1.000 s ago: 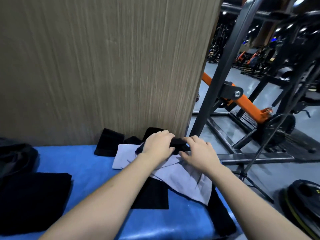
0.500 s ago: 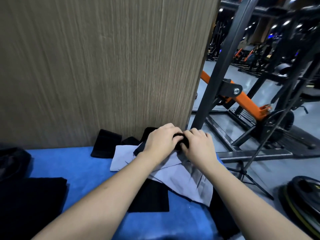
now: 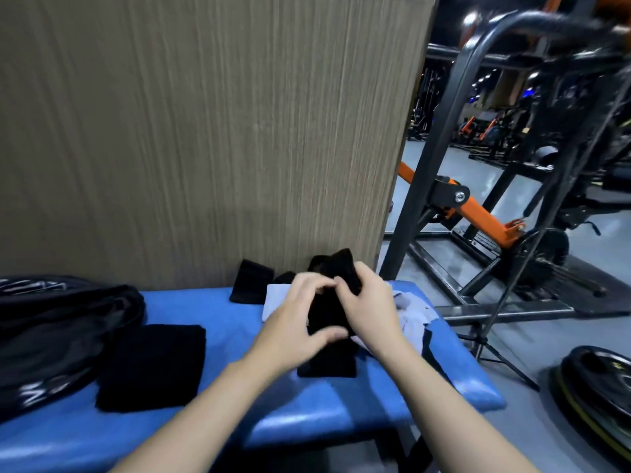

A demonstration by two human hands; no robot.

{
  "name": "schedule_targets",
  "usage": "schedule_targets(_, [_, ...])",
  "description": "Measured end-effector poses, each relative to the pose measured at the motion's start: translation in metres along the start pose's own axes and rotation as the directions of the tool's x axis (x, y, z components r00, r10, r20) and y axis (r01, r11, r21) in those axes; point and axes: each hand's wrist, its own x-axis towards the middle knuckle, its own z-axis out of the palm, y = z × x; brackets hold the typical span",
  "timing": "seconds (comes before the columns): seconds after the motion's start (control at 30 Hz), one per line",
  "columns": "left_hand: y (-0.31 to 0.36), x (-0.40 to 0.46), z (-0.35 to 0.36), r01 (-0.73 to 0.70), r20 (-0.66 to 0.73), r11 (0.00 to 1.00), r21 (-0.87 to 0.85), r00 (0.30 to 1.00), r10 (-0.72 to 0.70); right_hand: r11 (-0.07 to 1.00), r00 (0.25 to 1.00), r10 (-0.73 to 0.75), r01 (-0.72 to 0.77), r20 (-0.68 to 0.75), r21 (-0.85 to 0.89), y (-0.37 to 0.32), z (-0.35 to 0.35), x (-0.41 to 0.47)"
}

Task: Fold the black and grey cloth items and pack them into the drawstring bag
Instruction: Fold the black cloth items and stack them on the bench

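While held above blue bench (image 3: 211,308): black cloth (image 3: 327,312)
Left hand (image 3: 293,322): fingers curled, gripping cloth
Right hand (image 3: 368,308): pinching cloth's upper edge
Drawstring bag (image 3: 58,322): far left, white lettering unreadable
Folded black cloth (image 3: 153,363): beside bag
Grey cloth (image 3: 413,315): near bench's right edge

Gym, steel rack frame (image 3: 444,158), weight plate (image 3: 594,390), blue padded bench (image 3: 211,414)

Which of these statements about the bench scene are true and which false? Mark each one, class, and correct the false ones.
1. Both hands, left hand and right hand, hold a black cloth. True.
2. The bench pad is red. False: it is blue.
3. A folded black cloth lies on the bench left of the hands. True.
4. The drawstring bag hangs from the rack. False: it lies on the bench at the left.
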Motion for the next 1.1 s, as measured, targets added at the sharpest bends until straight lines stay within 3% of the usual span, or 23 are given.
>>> schedule_targets(0.1, [-0.002,-0.044,-0.006,0.121,0.051,0.991,0.063,0.991,-0.125,0.986,0.99,0.097,-0.11,0.102,0.127,-0.009,0.02,-0.022])
schedule_targets(0.17, [-0.006,-0.063,-0.009,0.133,0.032,0.987,0.091,0.99,-0.137,0.966,0.973,0.148,-0.18,0.175,0.183,-0.015,0.031,-0.035])
schedule_targets(0.33, [-0.023,-0.081,-0.024,0.155,-0.115,0.985,-0.076,0.98,-0.163,0.892,0.909,0.124,-0.277,0.398,0.356,-0.022,0.045,-0.067])
schedule_targets(0.43, [-0.024,-0.085,-0.033,0.262,-0.15,0.929,-0.261,0.94,-0.307,0.881,0.846,0.012,-0.261,0.532,0.395,-0.017,0.051,-0.082])
schedule_targets(0.53, [-0.03,-0.085,-0.036,0.403,-0.068,0.835,-0.375,0.886,-0.458,0.926,0.866,-0.038,-0.158,0.498,0.344,-0.012,0.061,-0.088])
schedule_targets(0.63, [-0.033,-0.085,-0.037,0.453,0.004,0.793,-0.406,0.869,-0.494,0.944,0.906,-0.035,-0.108,0.422,0.31,-0.017,0.066,-0.088])
schedule_targets(0.83, [-0.038,-0.085,-0.05,0.455,-0.012,0.65,-0.608,0.814,-0.581,0.896,0.934,0.174,-0.282,0.313,0.342,-0.006,0.054,-0.078])
schedule_targets(0.97, [-0.056,-0.086,-0.061,0.497,-0.136,0.67,-0.551,0.739,-0.66,0.839,0.929,0.256,-0.351,0.267,0.416,0.013,0.039,-0.068])
schedule_targets(1.1, [-0.064,-0.093,-0.062,0.59,-0.072,0.665,-0.458,0.721,-0.69,0.823,0.901,0.353,-0.427,0.251,0.375,0.039,0.027,-0.064])
